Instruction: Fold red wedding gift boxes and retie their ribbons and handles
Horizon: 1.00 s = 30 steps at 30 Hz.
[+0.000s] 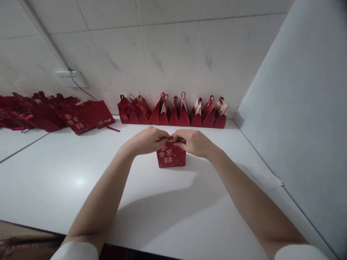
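Observation:
A red paper gift box (171,157) with gold Chinese characters stands upright on the white table in front of me. My left hand (150,141) pinches its top edge from the left. From the right, my right hand (193,142) grips the same top edge, its fingertips almost meeting those of the left. The fingers cover most of the box's top, so how it is closed there cannot be seen.
Along the tiled wall stands a row of folded red gift boxes (173,115) with loop handles. Flat red box blanks (78,117) are piled at the left. A pale panel (295,108) rises along the table's right side. A wall socket (71,78) has a cable hanging from it.

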{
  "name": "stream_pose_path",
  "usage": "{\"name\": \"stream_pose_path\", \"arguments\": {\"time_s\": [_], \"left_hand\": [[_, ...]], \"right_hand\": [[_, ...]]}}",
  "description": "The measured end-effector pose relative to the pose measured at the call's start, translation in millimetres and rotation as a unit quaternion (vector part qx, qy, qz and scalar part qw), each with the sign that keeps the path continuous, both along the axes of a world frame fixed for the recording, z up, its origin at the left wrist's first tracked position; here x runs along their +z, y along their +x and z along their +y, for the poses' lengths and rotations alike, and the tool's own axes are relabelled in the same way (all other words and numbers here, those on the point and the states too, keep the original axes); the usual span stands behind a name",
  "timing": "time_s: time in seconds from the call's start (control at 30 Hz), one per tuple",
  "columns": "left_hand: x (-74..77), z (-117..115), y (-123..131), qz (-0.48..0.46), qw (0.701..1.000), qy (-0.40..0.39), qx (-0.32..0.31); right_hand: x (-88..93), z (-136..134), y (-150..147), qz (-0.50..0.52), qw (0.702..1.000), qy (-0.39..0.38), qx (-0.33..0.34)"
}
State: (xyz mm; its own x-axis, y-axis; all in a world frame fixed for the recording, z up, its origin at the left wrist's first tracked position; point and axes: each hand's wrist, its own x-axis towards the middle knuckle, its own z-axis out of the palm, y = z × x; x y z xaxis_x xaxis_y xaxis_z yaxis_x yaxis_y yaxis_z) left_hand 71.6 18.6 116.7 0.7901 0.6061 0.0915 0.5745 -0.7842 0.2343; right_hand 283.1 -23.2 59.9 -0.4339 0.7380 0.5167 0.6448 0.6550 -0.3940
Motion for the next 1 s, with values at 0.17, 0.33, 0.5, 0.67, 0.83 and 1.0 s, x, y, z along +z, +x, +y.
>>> {"name": "stream_pose_path", "arguments": {"time_s": [0.17, 0.33, 0.5, 0.67, 0.83, 1.0], "left_hand": [[0.1, -3.9, 3.9, -0.016, 1.000, 0.004, 0.019], [-1.7, -2.2, 4.7, -0.012, 1.000, 0.008, 0.021], [-1.5, -0.3, 2.9, -0.001, 1.000, 0.016, 0.009], [-3.3, 2.5, 3.4, 0.009, 0.999, 0.034, -0.019], [-6.1, 6.1, 2.7, 0.009, 0.998, 0.053, -0.041], [-5.8, 6.8, 0.6, 0.015, 0.997, 0.053, -0.049]], "right_hand": [[3.2, -2.7, -1.9, 0.004, 0.999, -0.018, -0.036], [1.4, -1.2, -4.6, -0.020, 0.999, -0.005, -0.050], [0.9, -0.5, -6.4, -0.025, 0.999, 0.007, -0.045], [-0.6, 2.2, -6.2, -0.021, 0.999, 0.014, -0.025], [-4.5, 6.0, -2.5, 0.006, 1.000, 0.007, 0.010], [-4.6, 7.4, 0.6, 0.020, 0.999, -0.012, 0.049]]}}
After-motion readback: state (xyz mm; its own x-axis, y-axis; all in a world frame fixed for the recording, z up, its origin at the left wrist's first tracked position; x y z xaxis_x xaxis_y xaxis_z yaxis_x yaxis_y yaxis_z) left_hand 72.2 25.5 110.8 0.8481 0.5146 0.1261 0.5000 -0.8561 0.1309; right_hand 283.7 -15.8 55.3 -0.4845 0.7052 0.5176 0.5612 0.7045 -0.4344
